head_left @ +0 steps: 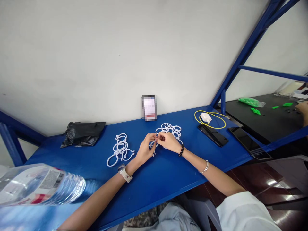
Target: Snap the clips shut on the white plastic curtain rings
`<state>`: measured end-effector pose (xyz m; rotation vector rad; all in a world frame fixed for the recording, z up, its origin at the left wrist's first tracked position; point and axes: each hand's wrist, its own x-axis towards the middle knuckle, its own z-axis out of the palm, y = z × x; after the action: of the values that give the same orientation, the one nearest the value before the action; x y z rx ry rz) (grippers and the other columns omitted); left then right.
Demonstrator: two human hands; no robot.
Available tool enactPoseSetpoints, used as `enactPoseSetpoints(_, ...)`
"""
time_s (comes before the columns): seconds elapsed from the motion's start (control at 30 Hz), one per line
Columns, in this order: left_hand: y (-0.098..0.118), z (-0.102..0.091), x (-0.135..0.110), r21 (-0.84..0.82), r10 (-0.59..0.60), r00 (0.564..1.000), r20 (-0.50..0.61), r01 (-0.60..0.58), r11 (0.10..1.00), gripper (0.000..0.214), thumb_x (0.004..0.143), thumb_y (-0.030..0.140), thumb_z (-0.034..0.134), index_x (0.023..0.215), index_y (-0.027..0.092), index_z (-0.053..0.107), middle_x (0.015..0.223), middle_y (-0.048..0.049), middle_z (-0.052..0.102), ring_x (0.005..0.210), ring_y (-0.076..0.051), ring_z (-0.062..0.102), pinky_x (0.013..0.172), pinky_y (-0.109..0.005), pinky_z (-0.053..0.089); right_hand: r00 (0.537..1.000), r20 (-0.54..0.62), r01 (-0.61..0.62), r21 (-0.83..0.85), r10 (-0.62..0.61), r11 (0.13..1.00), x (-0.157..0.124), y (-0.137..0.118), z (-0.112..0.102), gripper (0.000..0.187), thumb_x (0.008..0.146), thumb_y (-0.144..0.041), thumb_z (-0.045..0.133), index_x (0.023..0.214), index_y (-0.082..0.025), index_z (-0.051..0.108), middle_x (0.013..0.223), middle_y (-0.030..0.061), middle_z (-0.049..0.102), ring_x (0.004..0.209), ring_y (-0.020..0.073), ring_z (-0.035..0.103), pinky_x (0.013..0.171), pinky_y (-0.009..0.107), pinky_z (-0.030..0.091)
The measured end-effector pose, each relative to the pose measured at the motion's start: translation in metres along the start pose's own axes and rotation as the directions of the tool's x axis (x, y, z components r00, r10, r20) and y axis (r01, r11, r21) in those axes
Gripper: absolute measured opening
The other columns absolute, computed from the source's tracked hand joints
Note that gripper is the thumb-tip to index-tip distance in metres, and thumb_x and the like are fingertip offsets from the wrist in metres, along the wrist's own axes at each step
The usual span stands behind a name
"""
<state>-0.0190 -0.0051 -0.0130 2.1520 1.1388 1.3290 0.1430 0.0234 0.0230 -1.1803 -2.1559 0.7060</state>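
My left hand (145, 148) and my right hand (169, 142) meet over the middle of the blue table, thumbs and fingers pinched close together. Between them is a white plastic ring (151, 146), partly hidden by the fingers. Just behind and beside my right hand lies a loose heap of similar white rings (169, 129). To the left of my left hand a second group of white rings (119, 150) lies overlapping on the table; some show small knobs at a gap in the ring.
A phone-like blurred screen (149, 108) leans on the wall. A black plastic bag (83, 134) and a big clear bottle (45, 184) are at left. At right lie a white charger (206, 118) with yellow cable and two dark phones (213, 135). Another person's hand (302, 109) shows beyond the blue frame (243, 48).
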Motion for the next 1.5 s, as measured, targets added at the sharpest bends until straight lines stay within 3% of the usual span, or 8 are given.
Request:
enactPoseSetpoints(0.1,0.001,-0.003,0.001,0.067,0.008,1.000,0.009,-0.009,0.998,0.034,0.082,0.010,0.044,0.114,0.022,0.045,0.104,-0.0050,0.060,0.096,-0.016,0.060,0.087,-0.033,0.049,0.999,-0.047,0.008,0.032,-0.006,0.999,0.001,0.000,-0.003,0.012,0.080,-0.021,0.053,0.068,-0.018,0.052,0.059,-0.0035,0.055,0.054,0.0102,0.051,0.052,0.020,0.035)
enactPoseSetpoints(0.23,-0.002,-0.006,0.001,0.153,-0.085,0.995,0.052,0.076,0.985,0.043,0.076,0.005,0.039,0.116,0.020,0.045,0.104,-0.0060,0.061,0.099,-0.020,0.058,0.089,-0.039,0.045,0.994,-0.102,0.048,0.022,-0.046,0.999,0.003,0.004,-0.006,0.011,0.078,-0.019,0.051,0.068,-0.018,0.052,0.060,-0.0037,0.055,0.054,0.0099,0.050,0.053,0.020,0.036)
enactPoseSetpoints(0.43,-0.006,-0.002,0.004,0.261,-0.181,0.972,0.153,0.137,0.956,0.047,0.071,-0.001,0.039,0.112,0.019,0.048,0.102,-0.0063,0.063,0.101,-0.022,0.055,0.088,-0.040,0.043,0.990,-0.124,0.044,-0.153,-0.063,0.987,0.004,0.006,-0.007,0.009,0.079,-0.016,0.052,0.070,-0.019,0.053,0.062,-0.0032,0.056,0.057,0.0108,0.051,0.055,0.021,0.036)
enactPoseSetpoints(0.57,-0.007,0.000,0.004,0.276,-0.179,0.974,0.136,0.136,0.951,0.038,0.077,0.004,0.044,0.111,0.021,0.049,0.098,-0.0048,0.064,0.098,-0.022,0.056,0.086,-0.040,0.042,0.981,-0.127,0.116,-0.244,-0.150,0.963,0.004,0.010,-0.006,0.003,0.081,-0.017,0.055,0.080,-0.019,0.056,0.077,0.0018,0.061,0.075,0.0160,0.055,0.067,0.026,0.041)
enactPoseSetpoints(0.77,-0.010,0.001,0.003,0.256,-0.160,0.982,0.101,0.130,0.958,0.024,0.080,0.011,0.050,0.102,0.020,0.049,0.092,-0.0035,0.061,0.093,-0.020,0.056,0.083,-0.037,0.045,0.974,-0.068,0.178,-0.348,-0.214,0.921,0.007,0.023,-0.004,0.019,0.080,-0.008,0.054,0.095,-0.018,0.060,0.090,0.0059,0.064,0.090,0.0219,0.052,0.080,0.034,0.042)
enactPoseSetpoints(1.07,-0.008,-0.001,0.004,0.260,-0.144,0.988,0.061,0.123,0.958,0.018,0.083,0.014,0.051,0.100,0.020,0.050,0.088,-0.0022,0.061,0.089,-0.020,0.056,0.079,-0.035,0.045,0.989,-0.009,0.137,-0.356,-0.150,0.924,0.008,0.025,-0.004,0.021,0.080,-0.007,0.058,0.096,-0.018,0.064,0.076,0.0032,0.065,0.086,0.0221,0.054,0.077,0.034,0.040)
enactPoseSetpoints(1.27,-0.007,-0.003,0.005,0.300,-0.140,0.990,0.004,0.132,0.945,0.012,0.086,0.017,0.048,0.097,0.019,0.052,0.085,-0.0029,0.062,0.086,-0.020,0.056,0.078,-0.035,0.045,0.971,-0.104,0.156,-0.412,-0.216,0.898,0.011,0.023,-0.009,0.022,0.088,-0.008,0.046,0.097,-0.017,0.064,0.090,0.0085,0.064,0.088,0.0238,0.053,0.078,0.037,0.042)
enactPoseSetpoints(1.5,-0.008,-0.004,0.005,0.339,-0.171,0.984,-0.047,0.176,0.924,0.009,0.089,0.019,0.045,0.092,0.020,0.053,0.088,-0.0039,0.064,0.084,-0.020,0.055,0.077,-0.034,0.044,0.944,-0.212,0.167,-0.355,-0.253,0.920,0.010,0.015,-0.022,0.024,0.091,-0.011,0.040,0.098,-0.018,0.062,0.093,0.0090,0.060,0.089,0.0234,0.052,0.080,0.036,0.044)
